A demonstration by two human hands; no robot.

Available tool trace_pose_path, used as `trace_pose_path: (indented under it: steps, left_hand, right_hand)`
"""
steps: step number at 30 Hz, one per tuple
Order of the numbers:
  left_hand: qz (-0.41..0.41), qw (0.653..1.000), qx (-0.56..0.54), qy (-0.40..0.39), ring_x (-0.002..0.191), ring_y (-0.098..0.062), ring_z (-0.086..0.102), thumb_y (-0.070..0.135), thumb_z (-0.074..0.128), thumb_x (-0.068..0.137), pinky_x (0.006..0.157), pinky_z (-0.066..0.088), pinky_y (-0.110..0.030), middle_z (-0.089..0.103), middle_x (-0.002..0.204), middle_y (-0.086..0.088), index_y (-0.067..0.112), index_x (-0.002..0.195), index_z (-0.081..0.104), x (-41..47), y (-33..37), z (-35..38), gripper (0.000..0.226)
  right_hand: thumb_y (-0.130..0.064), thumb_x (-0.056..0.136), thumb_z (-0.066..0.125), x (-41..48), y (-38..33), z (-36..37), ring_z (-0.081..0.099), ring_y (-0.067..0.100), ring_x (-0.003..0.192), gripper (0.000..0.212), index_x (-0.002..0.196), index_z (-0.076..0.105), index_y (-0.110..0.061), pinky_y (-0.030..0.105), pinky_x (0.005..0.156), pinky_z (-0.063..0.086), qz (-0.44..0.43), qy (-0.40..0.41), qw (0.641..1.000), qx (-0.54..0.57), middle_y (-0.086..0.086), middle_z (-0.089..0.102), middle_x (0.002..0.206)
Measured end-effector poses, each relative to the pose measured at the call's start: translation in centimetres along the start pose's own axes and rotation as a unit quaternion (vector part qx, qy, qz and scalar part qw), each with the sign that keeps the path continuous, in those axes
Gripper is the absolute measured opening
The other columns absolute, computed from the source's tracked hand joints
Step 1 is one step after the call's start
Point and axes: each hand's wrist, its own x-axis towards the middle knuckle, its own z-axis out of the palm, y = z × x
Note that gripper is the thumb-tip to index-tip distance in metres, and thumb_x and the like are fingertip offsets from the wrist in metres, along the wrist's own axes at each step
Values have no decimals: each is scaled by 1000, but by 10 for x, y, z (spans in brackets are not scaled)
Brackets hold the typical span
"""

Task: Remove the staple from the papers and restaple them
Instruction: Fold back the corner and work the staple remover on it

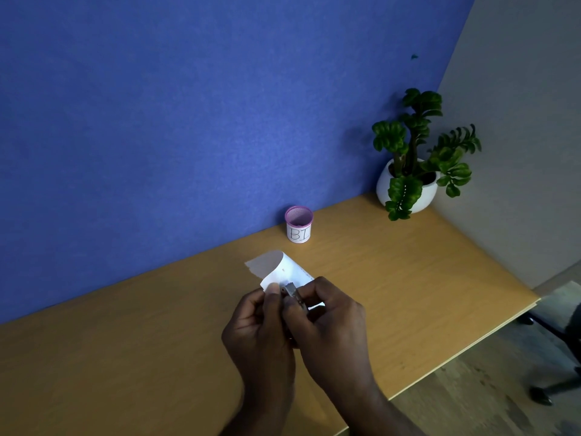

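Small white papers are held above the wooden desk, their far end curling over toward the left. My left hand pinches their near corner with the thumb on top. My right hand grips a small metal stapler, its silver nose set against that same corner beside my left thumb. The staple itself is too small to make out.
A pink mesh cup with a white label stands at the blue partition behind the papers. A potted green plant fills the far right corner. The desk's right edge drops to the floor, where a chair base shows.
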Motion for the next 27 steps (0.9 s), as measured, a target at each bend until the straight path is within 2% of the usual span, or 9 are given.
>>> trace_pose_path:
  steps: [5,10,15,19,22,24,27]
  left_hand:
    - [-16,1000,-13,-6,58,-8,58,32,73,94,50,52,-24,67,60,5,15,73,76,0,-2,-2,26]
    - [-30,999,-11,-11,58,-9,59,30,73,93,47,52,-24,68,61,0,13,73,75,-2,-1,-1,27]
    - [-31,999,15,-13,61,-12,61,18,73,104,55,56,-34,70,62,-1,12,73,74,-3,-1,-1,31]
    - [-40,999,23,-13,58,-14,62,20,72,105,51,55,-32,71,61,-9,11,74,75,-7,2,0,32]
    - [-50,998,4,-24,52,-16,55,27,73,100,43,48,-29,63,57,-12,7,72,71,-11,6,1,35]
    - [-60,998,-15,-26,49,-17,53,33,72,96,42,45,-30,59,57,-11,6,71,69,-9,9,1,37]
    - [-76,996,-43,-22,51,-21,59,35,72,94,45,48,-33,65,63,-13,7,76,74,-7,10,0,33]
  right_hand:
    - [-36,81,72,0,-3,-1,69,21,51,19,71,68,-20,48,54,61,-3,1,1000,-8,-4,72,59]
    - [-34,84,71,-1,-3,-1,71,25,54,19,73,69,-19,50,54,61,-5,1,1000,9,0,74,63]
    - [-41,85,71,-5,-2,2,72,15,56,20,75,67,-24,32,50,56,-5,32,999,0,-10,76,65]
    - [-37,93,76,-5,2,5,73,16,54,25,75,68,-22,39,51,59,20,39,999,21,-5,78,66]
    - [-31,98,77,-2,3,1,67,15,46,27,76,68,-20,39,45,56,41,28,996,72,1,75,61]
    - [-29,96,79,-1,1,0,65,15,43,26,76,70,-17,33,41,52,61,14,990,123,5,74,60]
    - [-43,85,79,-2,-1,-1,67,21,44,29,77,71,-17,32,44,53,86,-10,984,158,7,75,61]
